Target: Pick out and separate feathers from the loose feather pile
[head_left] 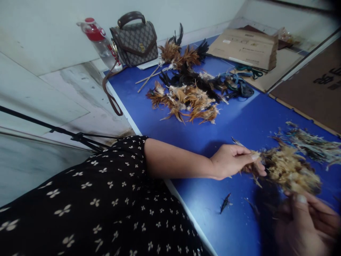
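My left hand reaches in over the blue table and is closed in a pinch, thumb against fingers, on small tan feathers. More brown feathers show around its fingertips. Just right of it is a fluffy bunch of cream and tan feathers. My right hand, at the lower right and partly blurred, pinches the near edge of this bunch between thumb and fingers. Beyond it lies a heap of thin bluish-grey feathers. A small dark feather rests on the tabletop, left of my right hand.
Orange-brown feather bunches and black feathers lie farther back, near two thin sticks. A patterned handbag and a bottle with a red cap stand by the wall. Cardboard lies at the back right.
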The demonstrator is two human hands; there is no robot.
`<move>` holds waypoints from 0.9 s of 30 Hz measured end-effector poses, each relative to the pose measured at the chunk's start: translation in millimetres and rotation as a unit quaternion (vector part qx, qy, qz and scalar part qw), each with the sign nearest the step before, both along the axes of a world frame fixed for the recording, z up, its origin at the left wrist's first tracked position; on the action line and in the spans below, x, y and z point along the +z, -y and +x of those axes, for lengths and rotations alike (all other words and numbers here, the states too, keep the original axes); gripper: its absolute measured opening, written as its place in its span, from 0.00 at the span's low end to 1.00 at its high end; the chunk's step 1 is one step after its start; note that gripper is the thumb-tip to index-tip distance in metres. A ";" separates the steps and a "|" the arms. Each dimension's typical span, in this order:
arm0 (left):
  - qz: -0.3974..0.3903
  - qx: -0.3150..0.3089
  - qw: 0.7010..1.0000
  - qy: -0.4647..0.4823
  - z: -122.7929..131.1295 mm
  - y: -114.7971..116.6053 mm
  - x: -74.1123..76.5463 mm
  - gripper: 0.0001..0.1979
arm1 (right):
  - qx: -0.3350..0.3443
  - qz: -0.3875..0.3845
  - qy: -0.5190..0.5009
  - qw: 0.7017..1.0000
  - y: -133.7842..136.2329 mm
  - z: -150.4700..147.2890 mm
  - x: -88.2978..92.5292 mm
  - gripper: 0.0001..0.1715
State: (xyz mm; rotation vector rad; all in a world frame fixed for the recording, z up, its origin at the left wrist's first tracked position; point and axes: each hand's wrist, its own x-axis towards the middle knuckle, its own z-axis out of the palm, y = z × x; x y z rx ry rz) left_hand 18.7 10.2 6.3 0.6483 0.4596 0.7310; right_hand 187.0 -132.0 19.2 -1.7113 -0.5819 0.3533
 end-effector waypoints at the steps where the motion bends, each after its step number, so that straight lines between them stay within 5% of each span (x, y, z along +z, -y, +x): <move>1: -0.018 -0.022 1.000 0.008 -1.1 2.9 0.9 0.20 | 0.013 -0.005 -0.005 1.000 -0.6 -9.3 3.3 0.37; 5: -0.046 -0.061 0.996 -0.041 -6.1 14.2 5.5 0.23 | 0.046 -0.032 0.004 0.998 -3.3 -31.4 8.2 0.34; 13: -0.020 -0.104 0.988 -0.110 -14.5 20.0 18.6 0.27 | 0.043 -0.047 0.045 0.997 -3.7 -30.6 5.6 0.26; 21: -0.028 -0.079 0.994 -0.076 -6.3 22.7 -0.3 0.26 | 0.112 0.001 0.022 0.993 -6.6 -41.4 2.2 0.31; 27: 0.012 -0.021 0.989 -0.148 -5.0 26.9 -4.9 0.20 | 0.134 -0.007 0.031 0.990 -8.5 -50.8 -2.4 0.30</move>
